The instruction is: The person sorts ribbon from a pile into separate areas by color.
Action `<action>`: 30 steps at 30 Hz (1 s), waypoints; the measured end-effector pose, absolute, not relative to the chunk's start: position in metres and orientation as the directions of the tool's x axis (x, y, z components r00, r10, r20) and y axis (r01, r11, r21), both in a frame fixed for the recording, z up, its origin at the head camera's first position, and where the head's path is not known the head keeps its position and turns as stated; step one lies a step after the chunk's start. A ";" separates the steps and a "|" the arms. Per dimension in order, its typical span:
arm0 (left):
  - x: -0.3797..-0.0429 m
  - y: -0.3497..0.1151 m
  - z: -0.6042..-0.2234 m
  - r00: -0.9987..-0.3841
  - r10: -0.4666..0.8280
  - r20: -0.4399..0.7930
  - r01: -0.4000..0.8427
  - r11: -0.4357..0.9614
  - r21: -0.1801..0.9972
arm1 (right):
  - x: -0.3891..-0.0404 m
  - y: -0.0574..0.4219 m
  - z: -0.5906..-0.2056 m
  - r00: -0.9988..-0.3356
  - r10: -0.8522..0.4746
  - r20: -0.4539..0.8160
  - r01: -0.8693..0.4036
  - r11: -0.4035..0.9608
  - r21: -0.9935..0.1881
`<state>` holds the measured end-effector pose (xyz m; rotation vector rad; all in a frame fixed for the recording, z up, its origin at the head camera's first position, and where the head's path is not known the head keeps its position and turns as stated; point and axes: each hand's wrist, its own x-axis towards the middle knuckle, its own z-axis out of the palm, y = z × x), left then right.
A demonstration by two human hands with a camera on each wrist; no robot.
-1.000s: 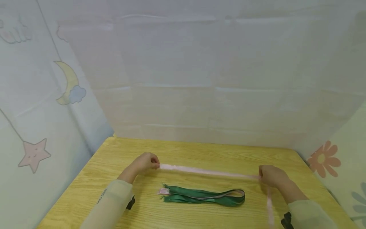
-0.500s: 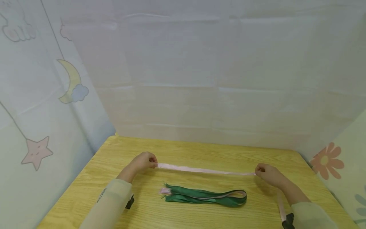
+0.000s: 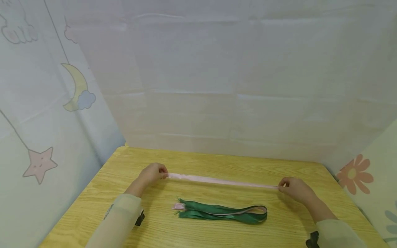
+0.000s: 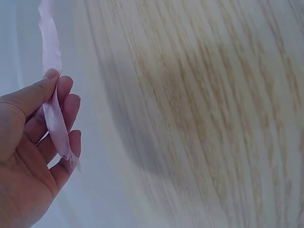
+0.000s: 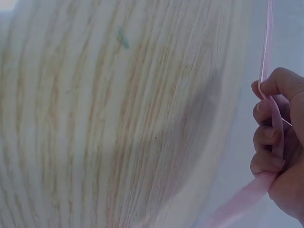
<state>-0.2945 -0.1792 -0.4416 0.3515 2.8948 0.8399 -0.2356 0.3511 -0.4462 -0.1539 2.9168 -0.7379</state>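
Note:
A pale pink ribbon (image 3: 217, 180) stretches nearly straight between both hands, above the table. Its left end is pinched between thumb and forefinger of the left hand (image 3: 153, 173); in the left wrist view a short frayed tail (image 4: 59, 128) hangs over that hand's other fingers. The right hand (image 3: 294, 188) grips the ribbon farther along, its fingers curled round it in the right wrist view, where a loose length (image 5: 242, 202) runs out below the palm. Nearer the person lies a folded bundle of green ribbon (image 3: 217, 210) with a pink strip inside, untouched by either hand.
The yellow wood-grain table (image 3: 192, 237) ends at a pale hanging sheet (image 3: 192, 113) behind it. Printed side sheets stand to the left and right, one with a star (image 3: 39, 164), the other with a flower (image 3: 355, 174). Dark straps (image 3: 313, 239) sit at the wrists.
The right hand has turned and shifted slightly left, then held about still. The left hand has moved slightly left and away. The ribbon's hanging part by the right wrist has gone from the head view.

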 end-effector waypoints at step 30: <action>-0.296 -0.209 -0.442 -0.999 0.024 0.034 0.041 0.759 0.650 | -0.230 0.398 -0.446 -1.000 0.003 0.009 -0.003 0.816 -0.578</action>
